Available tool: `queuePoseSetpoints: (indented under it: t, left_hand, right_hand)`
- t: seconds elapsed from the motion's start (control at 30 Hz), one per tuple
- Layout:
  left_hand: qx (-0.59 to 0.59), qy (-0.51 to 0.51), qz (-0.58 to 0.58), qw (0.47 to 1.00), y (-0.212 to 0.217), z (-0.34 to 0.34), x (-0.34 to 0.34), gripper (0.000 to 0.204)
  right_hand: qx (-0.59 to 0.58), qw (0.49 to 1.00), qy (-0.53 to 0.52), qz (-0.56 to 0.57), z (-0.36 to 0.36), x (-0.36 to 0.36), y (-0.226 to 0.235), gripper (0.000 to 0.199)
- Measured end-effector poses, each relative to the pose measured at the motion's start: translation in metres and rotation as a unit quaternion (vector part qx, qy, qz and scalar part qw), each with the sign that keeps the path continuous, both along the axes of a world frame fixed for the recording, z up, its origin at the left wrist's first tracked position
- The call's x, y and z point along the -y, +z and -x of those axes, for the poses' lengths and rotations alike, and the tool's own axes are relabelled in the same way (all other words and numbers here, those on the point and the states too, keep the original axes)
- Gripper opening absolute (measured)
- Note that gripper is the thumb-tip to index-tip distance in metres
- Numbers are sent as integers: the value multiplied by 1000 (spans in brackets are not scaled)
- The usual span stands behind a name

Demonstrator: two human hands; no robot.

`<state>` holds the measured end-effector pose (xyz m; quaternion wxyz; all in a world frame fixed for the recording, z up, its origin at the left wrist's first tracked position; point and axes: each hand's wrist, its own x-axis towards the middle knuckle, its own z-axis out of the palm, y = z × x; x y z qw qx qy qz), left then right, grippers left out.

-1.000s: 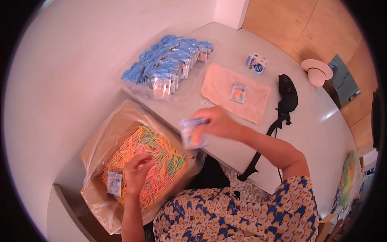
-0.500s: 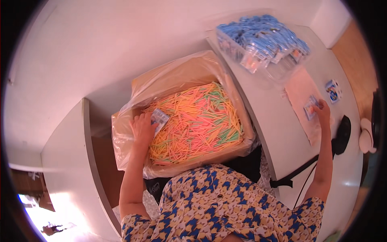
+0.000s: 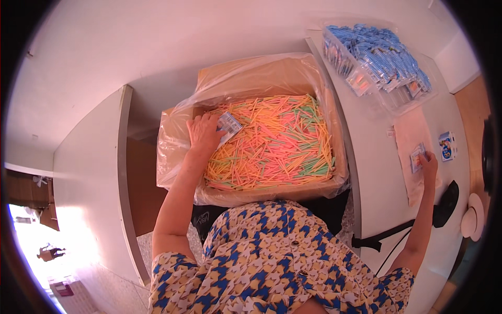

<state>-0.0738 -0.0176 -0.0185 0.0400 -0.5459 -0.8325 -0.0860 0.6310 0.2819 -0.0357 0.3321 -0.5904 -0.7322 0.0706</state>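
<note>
My left hand (image 3: pixel 205 135) is at the left side of a cardboard box (image 3: pixel 251 77) lined with clear plastic, its fingers closed on a small blue-and-white packet (image 3: pixel 230 126). Below that packet, thin sticks (image 3: pixel 269 144) in yellow, orange, pink and green fill the box. Over on the right, my right hand (image 3: pixel 429 163) pinches the edge of another small packet (image 3: pixel 417 157), which lies on a pink cloth (image 3: pixel 410 133) on the table. What each packet holds is too small to make out.
A clear plastic bin (image 3: pixel 389 102) heaped with blue packets (image 3: pixel 376 49) stands at the far right. Beside the cloth lies a blue-and-white printed package (image 3: pixel 447 146). A black strap (image 3: pixel 387 234) crosses the table (image 3: pixel 340 110). Left of the box rises a white panel (image 3: pixel 94 157).
The whole view has shifted as my head turned. Both hands keep nearly the same places, the left at the box and the right on the packet over the cloth.
</note>
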Motion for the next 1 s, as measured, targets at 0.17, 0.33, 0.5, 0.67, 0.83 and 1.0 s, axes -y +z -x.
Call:
queuePoseSetpoints:
  t: [0.17, 0.33, 0.5, 0.67, 0.83, 1.0]
  left_hand:
    - [0, 5, 4, 1000, -3, -2, -4, 44]
    - [8, 15, 8, 1000, -1, -1, -4, 46]
    - [27, -11, -67, 997, -2, -1, -2, 50]
    - [44, 14, -59, 997, -2, -1, 1, 55]
    - [40, 3, -60, 997, -7, -5, -14, 51]
    - [28, 12, -76, 997, -6, 0, -4, 38]
  right_hand:
    - [-80, 986, -28, 144, -19, -14, -3, 24]
    - [-94, 982, -38, 162, -19, -17, -5, 22]
    - [-161, 985, -34, 60, -13, -8, -10, 21]
    - [-199, 980, -14, -12, -28, -25, 20, 23]
    - [-14, 998, -48, -30, -73, -32, 10, 33]
    - [-9, 978, -101, -183, -7, -6, 71, 39]
